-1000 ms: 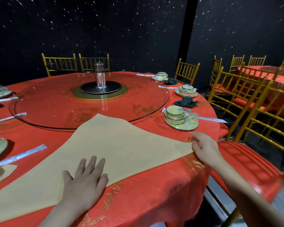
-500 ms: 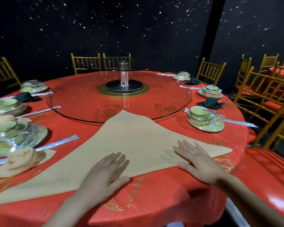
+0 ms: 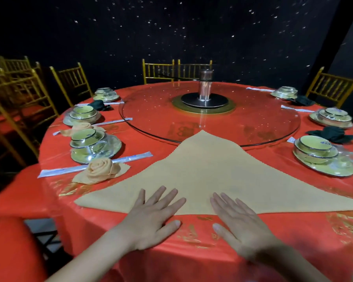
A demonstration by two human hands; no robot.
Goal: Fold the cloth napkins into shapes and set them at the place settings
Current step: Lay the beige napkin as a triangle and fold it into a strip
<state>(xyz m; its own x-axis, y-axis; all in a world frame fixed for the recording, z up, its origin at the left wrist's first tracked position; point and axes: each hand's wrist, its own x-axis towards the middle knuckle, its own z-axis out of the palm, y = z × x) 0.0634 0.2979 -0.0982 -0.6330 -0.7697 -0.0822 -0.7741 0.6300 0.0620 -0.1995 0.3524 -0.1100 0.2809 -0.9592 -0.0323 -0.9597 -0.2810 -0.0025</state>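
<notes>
A beige cloth napkin point(image 3: 208, 176) lies flat as a large triangle on the red tablecloth point(image 3: 232, 251), its long fold along the near edge and its tip pointing at the glass turntable. My left hand point(image 3: 151, 218) rests flat on the fold's near edge, fingers straight and spread. Beside it, my right hand point(image 3: 240, 220) lies flat the same way, fingertips on the napkin. A beige napkin folded into a rose point(image 3: 100, 169) sits at the left place setting. A second rose napkin point(image 3: 82, 127) lies farther back left.
A glass turntable point(image 3: 253, 127) with a metal hub covers the table's middle. Stacked bowl-and-plate settings point(image 3: 94, 145) point(image 3: 322, 155) and wrapped chopsticks point(image 3: 94, 167) ring the table. Dark folded napkins point(image 3: 332, 134) lie on the right. Gold chairs point(image 3: 69, 82) surround it.
The view has swung left, and more left-side settings now show. My right hand has slid in from the napkin's right corner to the middle of the fold, beside my left hand.
</notes>
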